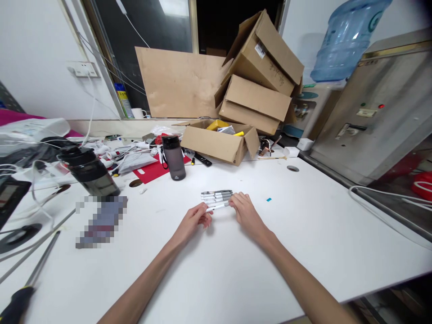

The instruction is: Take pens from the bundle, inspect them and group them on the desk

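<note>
Far left, a screwdriver (18,303) on the white counter (216,270); next a black-lidded bottle (92,175), then a grey bottle (174,159). And here's the left hand (193,220), fingers pinched on one end of a white pen (218,207), just nearside of a row of pens (216,195)! The right hand (246,211), fingers closed on the other end; further right, a blue scrap (269,199).

A smoky-grey water bottle (174,162) stands beside a flat red sheet (143,173), possibly a folder, with a black remote control (203,159) near an open cardboard box (212,143). Behind, two cartons (254,101) are piled up; farther right, a blue water jug (347,45) sits upturned on a dispenser (326,100). A screwdriver (25,292) lies lower left.
</note>
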Tool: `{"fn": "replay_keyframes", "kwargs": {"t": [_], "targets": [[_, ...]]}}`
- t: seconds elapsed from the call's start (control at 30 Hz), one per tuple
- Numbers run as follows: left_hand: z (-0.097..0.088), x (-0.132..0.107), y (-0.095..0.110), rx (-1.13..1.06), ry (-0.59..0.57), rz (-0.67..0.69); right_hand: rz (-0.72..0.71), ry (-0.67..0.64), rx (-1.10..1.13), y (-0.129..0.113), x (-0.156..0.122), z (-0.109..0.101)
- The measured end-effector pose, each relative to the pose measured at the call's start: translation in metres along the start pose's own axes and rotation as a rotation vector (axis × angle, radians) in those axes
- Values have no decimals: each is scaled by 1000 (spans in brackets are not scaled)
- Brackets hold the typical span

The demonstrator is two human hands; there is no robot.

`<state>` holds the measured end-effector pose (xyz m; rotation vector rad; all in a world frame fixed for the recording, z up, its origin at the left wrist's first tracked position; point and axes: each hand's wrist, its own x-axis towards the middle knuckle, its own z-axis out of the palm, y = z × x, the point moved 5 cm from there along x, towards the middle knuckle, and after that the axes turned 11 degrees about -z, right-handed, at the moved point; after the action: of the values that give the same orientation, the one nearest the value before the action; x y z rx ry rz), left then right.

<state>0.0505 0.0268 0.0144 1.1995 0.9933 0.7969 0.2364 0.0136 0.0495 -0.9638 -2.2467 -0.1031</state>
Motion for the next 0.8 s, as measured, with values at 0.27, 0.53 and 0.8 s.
{"fn": "replay_keyframes", "kwargs": {"t": [0.27,0.53,0.8], "targets": [[-10,-3,13,134,30,111,133,94,366,4,-3,-2],[-7,-6,14,155,7,102,317,50,668,7,-3,2],[-6,-7,14,133,15,75,312,67,701,3,0,-5]]}}
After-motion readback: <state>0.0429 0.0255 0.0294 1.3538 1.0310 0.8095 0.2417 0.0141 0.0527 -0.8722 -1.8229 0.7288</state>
